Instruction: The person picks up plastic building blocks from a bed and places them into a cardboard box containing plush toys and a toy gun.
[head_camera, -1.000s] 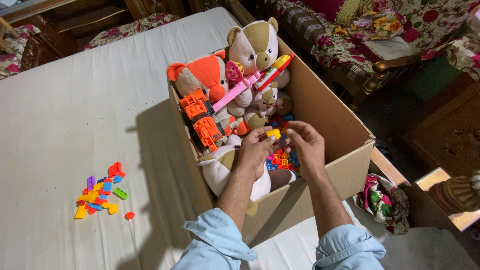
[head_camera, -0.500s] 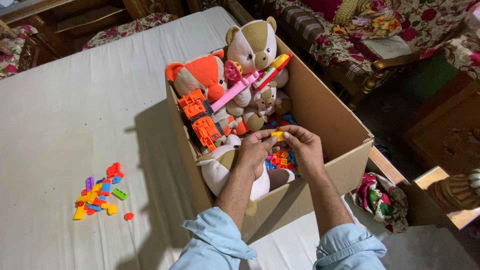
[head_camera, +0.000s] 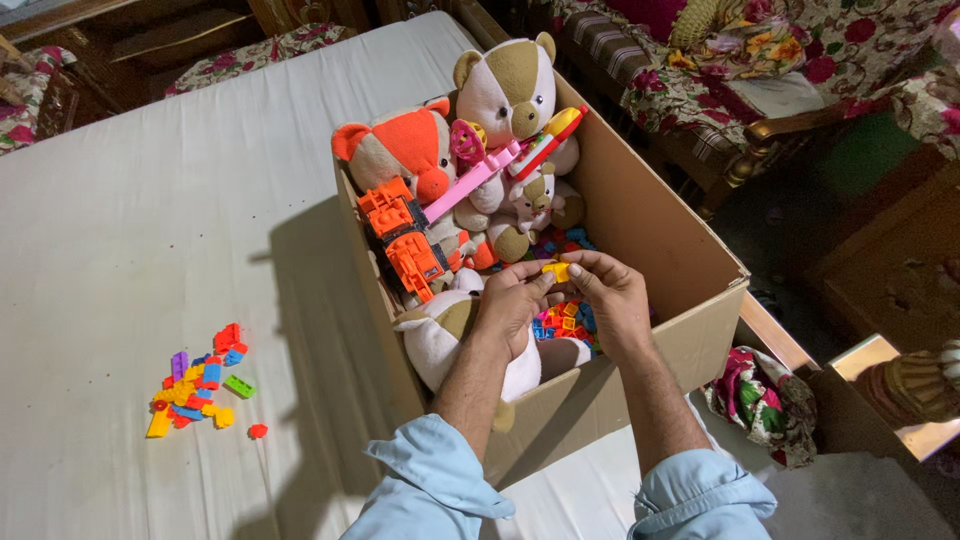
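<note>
We hold our left hand (head_camera: 510, 305) and right hand (head_camera: 615, 300) together above the cardboard box (head_camera: 650, 235), each grip closed by its fingertips on one small yellow block (head_camera: 556, 270). Beneath it, loose coloured blocks (head_camera: 565, 320) lie beside the plush toys (head_camera: 505, 95).

white sheeted surface (head_camera: 150, 200) carries a loose pile of coloured plastic blocks (head_camera: 200, 385) at lower left. floral-upholstered wooden sofa (head_camera: 760, 70) stands at upper right. a floral cloth bundle (head_camera: 765, 400) lies on the floor.
</note>
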